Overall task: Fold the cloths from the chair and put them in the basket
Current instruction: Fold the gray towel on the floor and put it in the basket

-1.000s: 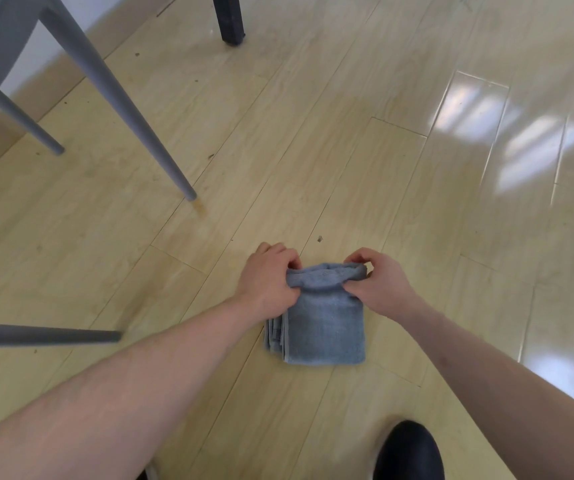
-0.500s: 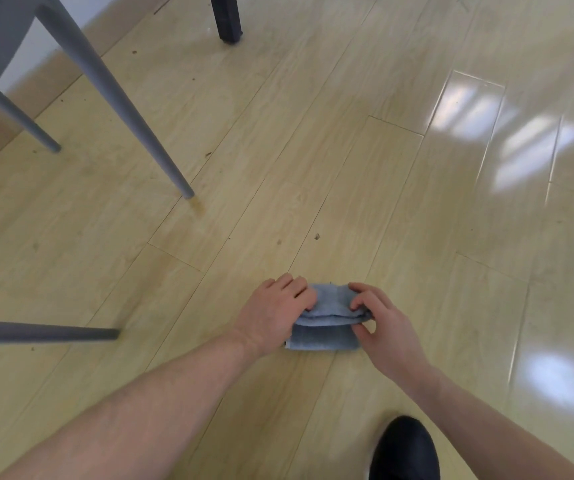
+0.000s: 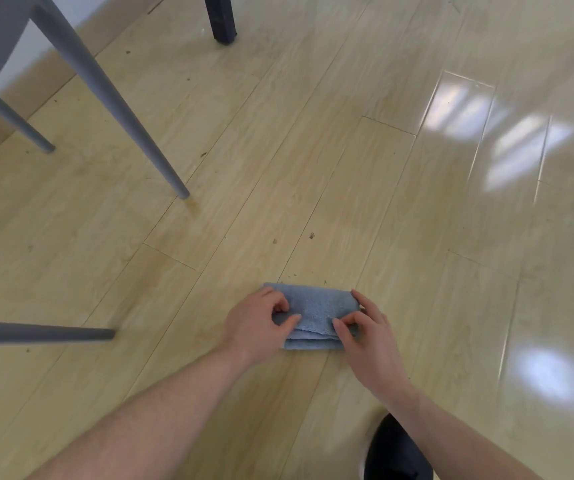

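Observation:
A small blue-grey cloth (image 3: 316, 311) lies folded into a short rectangle on the wooden floor (image 3: 347, 185). My left hand (image 3: 259, 323) pinches its left end between thumb and fingers. My right hand (image 3: 365, 332) pinches the right end near the front edge, where the layers show. Both hands press the cloth against the floor. The grey chair (image 3: 81, 74) shows only its legs at the upper left. No basket is in view.
Grey chair legs (image 3: 41, 334) stand at the left, one ending close to my left forearm. A dark furniture leg (image 3: 221, 19) is at the top. My dark shoe (image 3: 394, 452) is at the bottom. Small crumbs dot the floor near the cloth.
The far half of the cloth was folded over toward me, so the long rectangle became a short one. Both hands moved down with it and now grip its ends flat on the floor.

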### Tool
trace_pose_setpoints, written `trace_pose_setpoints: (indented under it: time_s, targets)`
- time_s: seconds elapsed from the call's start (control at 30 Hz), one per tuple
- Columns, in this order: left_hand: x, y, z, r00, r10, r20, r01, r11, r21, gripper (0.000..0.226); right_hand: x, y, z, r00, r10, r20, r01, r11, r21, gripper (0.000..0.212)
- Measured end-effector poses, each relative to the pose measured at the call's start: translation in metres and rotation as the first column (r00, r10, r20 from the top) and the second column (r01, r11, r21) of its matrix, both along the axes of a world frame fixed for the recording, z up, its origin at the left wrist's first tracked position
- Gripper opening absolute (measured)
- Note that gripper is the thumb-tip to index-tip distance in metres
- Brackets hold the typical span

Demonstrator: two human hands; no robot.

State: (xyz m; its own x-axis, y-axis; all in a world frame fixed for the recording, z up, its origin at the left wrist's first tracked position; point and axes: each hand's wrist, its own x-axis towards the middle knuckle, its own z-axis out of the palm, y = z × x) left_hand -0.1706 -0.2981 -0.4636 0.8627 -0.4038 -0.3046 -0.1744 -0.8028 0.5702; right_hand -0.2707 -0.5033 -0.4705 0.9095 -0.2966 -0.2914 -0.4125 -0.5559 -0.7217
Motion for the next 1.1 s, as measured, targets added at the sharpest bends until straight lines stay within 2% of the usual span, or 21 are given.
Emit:
trace_pose_setpoints:
  time_s: [0.1,0.17,0.23,0.3,0.33,0.43,0.53,0.63,0.7,0.87,1.0,1.1]
  targets:
    - [0.005,0.004,0.000,0.978,0.201,-0.054,-0.198,0.979,0.053,0.049,0.008,0.004,-0.001,0.991,-0.134,-0.009,0.134,0.986,0.103,0.017]
    - [0.007,0.007,-0.002,0.941,0.306,-0.143,-0.297,0.951,0.085,0.072,0.011,0.008,0.001,0.973,-0.222,-0.063,0.230,0.954,0.193,0.034]
    - [0.005,0.007,-0.007,0.903,0.349,-0.249,-0.333,0.937,0.105,0.084,0.013,0.011,0.004,0.950,-0.278,-0.143,0.306,0.919,0.249,0.058]
    - [0.001,0.006,-0.015,0.890,0.342,-0.301,-0.328,0.940,0.098,0.080,0.017,0.011,0.003,0.940,-0.282,-0.192,0.325,0.913,0.248,0.079]
    - [-0.001,0.005,-0.018,0.889,0.337,-0.311,-0.324,0.941,0.095,0.076,0.021,0.010,0.002,0.939,-0.274,-0.209,0.320,0.918,0.235,0.080]
    - [0.001,0.006,-0.036,0.878,0.364,-0.310,-0.364,0.929,0.062,0.069,0.038,0.003,0.000,0.932,-0.268,-0.244,0.330,0.906,0.267,0.067]
    - [0.012,0.001,-0.039,0.856,0.403,-0.324,-0.429,0.903,-0.009,0.062,0.059,-0.003,-0.001,0.941,-0.260,-0.216,0.315,0.906,0.283,0.061]
    - [0.025,-0.001,-0.028,0.797,0.444,-0.408,-0.512,0.856,-0.068,0.041,0.076,-0.004,0.011,0.949,-0.225,-0.220,0.285,0.910,0.300,0.057]
    - [0.034,0.001,-0.011,0.752,0.471,-0.461,-0.567,0.819,-0.088,0.038,0.086,-0.005,0.028,0.952,-0.186,-0.243,0.259,0.913,0.316,0.054]
    - [0.050,0.005,0.077,0.681,0.534,-0.501,-0.671,0.729,-0.136,0.034,0.107,-0.002,0.110,0.946,-0.198,-0.255,0.281,0.894,0.349,0.055]
    - [0.054,0.003,0.194,0.638,0.570,-0.517,-0.730,0.661,-0.172,0.039,0.108,-0.003,0.215,0.939,-0.234,-0.254,0.319,0.867,0.382,0.052]
    - [0.057,-0.003,0.297,0.628,0.568,-0.532,-0.746,0.635,-0.202,0.044,0.107,-0.011,0.319,0.929,-0.275,-0.247,0.358,0.837,0.413,0.050]
